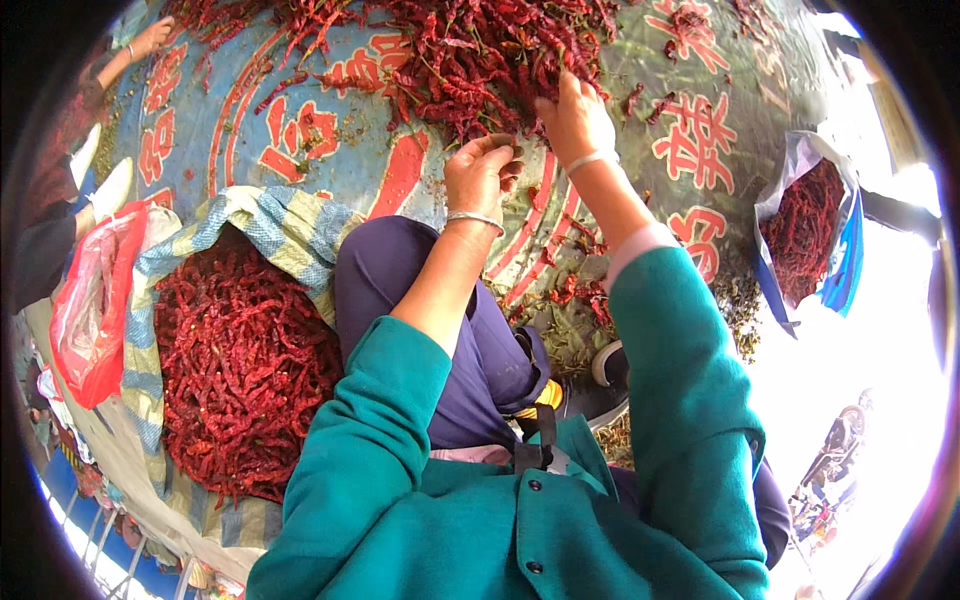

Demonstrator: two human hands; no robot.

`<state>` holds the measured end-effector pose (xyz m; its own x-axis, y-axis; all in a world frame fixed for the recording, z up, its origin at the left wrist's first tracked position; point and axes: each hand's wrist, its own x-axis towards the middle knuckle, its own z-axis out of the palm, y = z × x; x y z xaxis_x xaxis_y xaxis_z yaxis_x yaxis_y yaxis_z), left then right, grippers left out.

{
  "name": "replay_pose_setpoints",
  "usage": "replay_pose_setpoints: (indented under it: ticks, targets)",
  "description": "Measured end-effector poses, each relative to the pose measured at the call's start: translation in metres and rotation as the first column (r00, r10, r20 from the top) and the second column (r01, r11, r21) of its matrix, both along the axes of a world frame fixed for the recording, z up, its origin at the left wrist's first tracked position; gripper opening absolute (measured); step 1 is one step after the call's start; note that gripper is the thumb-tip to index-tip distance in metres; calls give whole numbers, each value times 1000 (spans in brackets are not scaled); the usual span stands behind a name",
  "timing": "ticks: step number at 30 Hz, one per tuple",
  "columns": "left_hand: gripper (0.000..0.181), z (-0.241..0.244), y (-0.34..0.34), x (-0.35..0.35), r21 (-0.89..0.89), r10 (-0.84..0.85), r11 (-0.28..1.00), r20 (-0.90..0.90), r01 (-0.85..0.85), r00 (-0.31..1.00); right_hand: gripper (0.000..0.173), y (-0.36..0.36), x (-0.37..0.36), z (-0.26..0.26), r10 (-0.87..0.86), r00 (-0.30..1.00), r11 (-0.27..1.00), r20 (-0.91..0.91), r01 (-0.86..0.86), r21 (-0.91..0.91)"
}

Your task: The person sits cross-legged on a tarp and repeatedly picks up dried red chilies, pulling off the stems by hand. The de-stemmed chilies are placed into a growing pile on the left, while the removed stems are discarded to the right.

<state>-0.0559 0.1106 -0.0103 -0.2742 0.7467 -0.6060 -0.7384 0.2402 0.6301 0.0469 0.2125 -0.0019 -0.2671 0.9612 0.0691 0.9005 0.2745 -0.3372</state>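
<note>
A large heap of dried red chilli peppers (472,67) lies before me on a printed tarpaulin (345,172). My right hand (583,124) reaches to the near right edge of the heap, thumb and fingertips among the chillies. Whether it grips one is hidden. Just left of it and nearer to me, my left hand (484,172) is held with curled fingers by the heap's front edge. Its fingertips look dark, and I cannot tell if something small is between them. Each wrist has a bangle.
At my left stands a checked woven sack (262,217) full of dried chillies (240,360), beside a red plastic bag (97,315). Another open sack (806,217) of chillies is at the right. Another person's hand (154,36) is at the upper left. Loose chillies (577,292) lie near my shoe.
</note>
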Motion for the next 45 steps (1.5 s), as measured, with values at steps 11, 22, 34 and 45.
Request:
replay_pose_setpoints:
  ticks: [11, 22, 34, 45]
  targets:
    - [10, -6, 0, 5, -25, -129, 991, 18, 129, 992, 14, -43, 42, -29, -75, 952, 952, -297, -20, -305]
    - [20, -30, -15, 23, -29, -436, 887, -378, 460, 817, 21, -124, 58, 17, 85, 932, 916, -351, -212, -341]
    - [14, 12, -3, 1, 124, -351, 932, 69, 342, 934, 28, -72, 31, -19, 78, 936, 992, -343, -106, -64]
    - [44, 8, -4, 1, 151, -397, 918, 353, 367, 847, 27, -71, 44, 11, -769, 57, 559, -637, -423, -713]
